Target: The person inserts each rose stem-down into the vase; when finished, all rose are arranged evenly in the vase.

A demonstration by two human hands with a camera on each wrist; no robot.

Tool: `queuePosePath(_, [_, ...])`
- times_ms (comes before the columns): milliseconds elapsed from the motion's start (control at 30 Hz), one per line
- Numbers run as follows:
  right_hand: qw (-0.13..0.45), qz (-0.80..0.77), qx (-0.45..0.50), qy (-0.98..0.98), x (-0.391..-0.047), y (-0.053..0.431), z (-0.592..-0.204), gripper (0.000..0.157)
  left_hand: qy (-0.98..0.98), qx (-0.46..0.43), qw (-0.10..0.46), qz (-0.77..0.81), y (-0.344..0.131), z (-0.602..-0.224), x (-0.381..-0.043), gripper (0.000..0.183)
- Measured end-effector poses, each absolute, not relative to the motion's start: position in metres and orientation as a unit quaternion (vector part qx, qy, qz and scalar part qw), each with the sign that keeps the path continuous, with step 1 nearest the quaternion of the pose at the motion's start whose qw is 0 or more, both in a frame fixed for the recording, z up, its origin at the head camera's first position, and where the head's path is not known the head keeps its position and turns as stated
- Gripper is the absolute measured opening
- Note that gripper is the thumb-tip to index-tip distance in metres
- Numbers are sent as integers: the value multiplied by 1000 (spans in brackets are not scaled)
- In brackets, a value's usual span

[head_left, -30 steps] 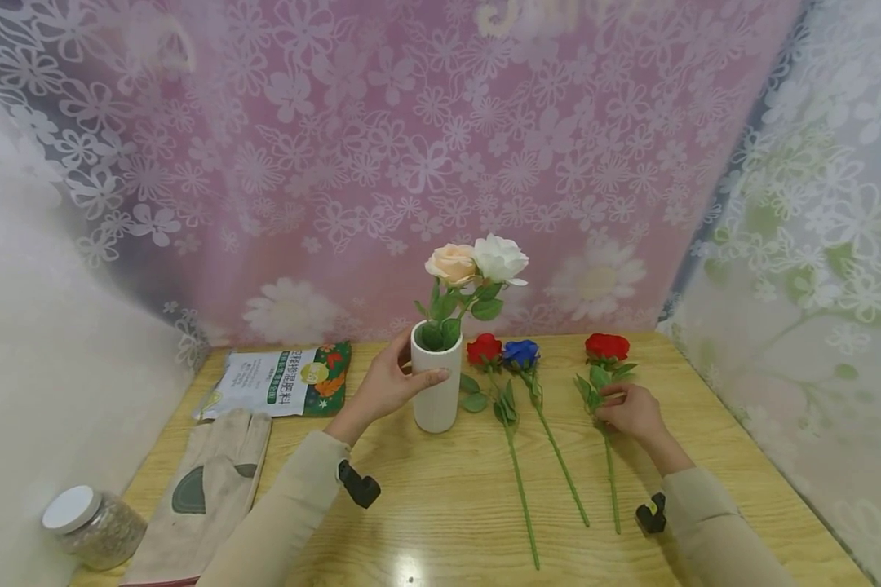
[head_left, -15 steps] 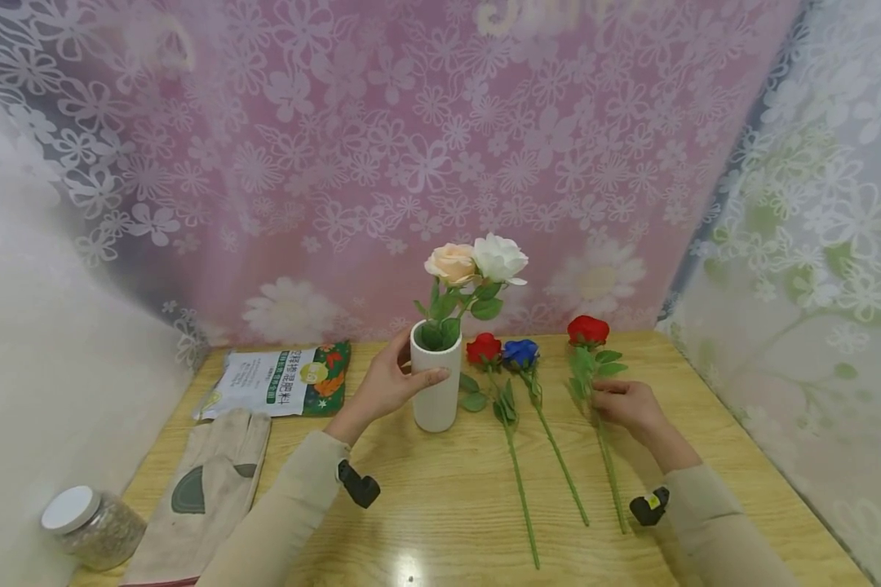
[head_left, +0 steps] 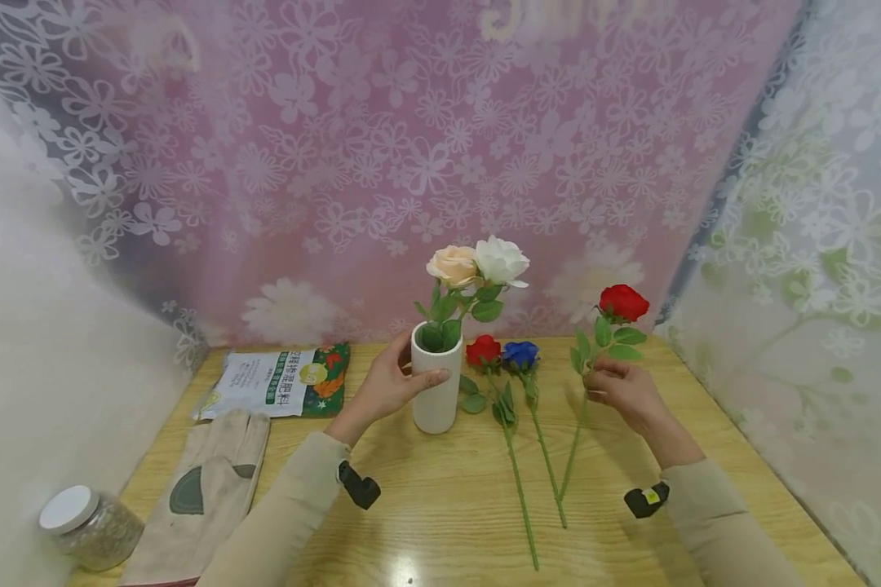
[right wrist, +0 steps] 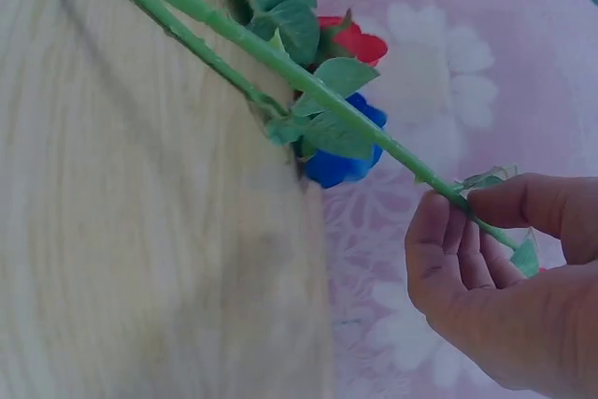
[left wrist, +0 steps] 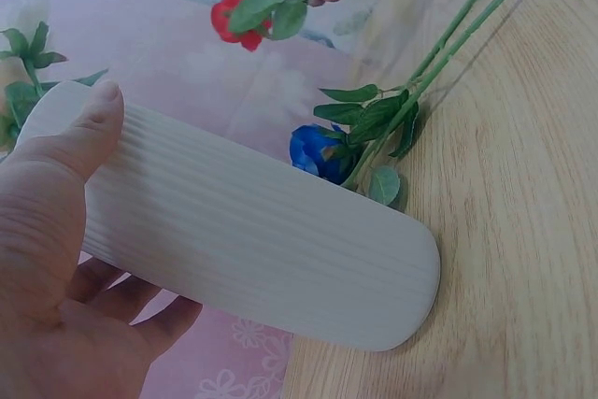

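Near the back of the table my left hand (head_left: 391,386) grips a white ribbed vase (head_left: 437,399), thumb and fingers around its upper part. The vase stands upright with a peach rose (head_left: 452,266) and a white rose (head_left: 502,261) in it. On the right, my right hand (head_left: 626,393) pinches the stem of a red rose (head_left: 623,302) just below its leaves. This rose is raised and tilted, bloom up to the right. In the right wrist view the pinched green stem (right wrist: 322,91) runs between thumb and fingers.
Between the vase and my right hand lie a second red rose (head_left: 484,350) and a blue rose (head_left: 520,355), stems toward me. At left are a fertilizer bag (head_left: 275,381), a pair of work gloves (head_left: 209,489) and a white-lidded jar (head_left: 94,528). A floral curtain (head_left: 382,163) hangs behind.
My right hand has lifted the red rose's bloom off the table, and its stem end has swung left to the blue rose's stem. My left hand stays on the vase.
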State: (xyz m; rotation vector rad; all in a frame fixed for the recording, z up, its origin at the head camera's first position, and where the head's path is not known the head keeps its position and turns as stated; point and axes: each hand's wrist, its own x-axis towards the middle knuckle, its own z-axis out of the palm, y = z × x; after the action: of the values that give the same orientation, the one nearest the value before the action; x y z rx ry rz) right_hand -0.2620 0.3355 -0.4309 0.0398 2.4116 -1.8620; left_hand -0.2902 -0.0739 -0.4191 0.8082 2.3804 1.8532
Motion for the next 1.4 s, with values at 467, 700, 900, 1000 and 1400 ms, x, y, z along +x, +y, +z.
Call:
queuePosePath(467, [-56,-589,-14,806,-261,312,-385,58,763,258,10,593,-75,-420,-292,83])
queuePosePath(700, [-85,-694,-9,715,-258,297,-358,46,761,264,2,592,-74,-422,-295,79])
queuePosePath(900, [-98,-762,-4,640,-255,281,-339,36,761,264,5,593,-74,-422,-294,78])
queuePosePath(1000, [-113,-784,-13,610,-255,275,-333,34,762,264,6,591,-73,-421,-294,78])
queuePosePath(1400, [-186,-829,-24,527,-260,251,-312,30,767,257,8,588,-74,-421,-294,78])
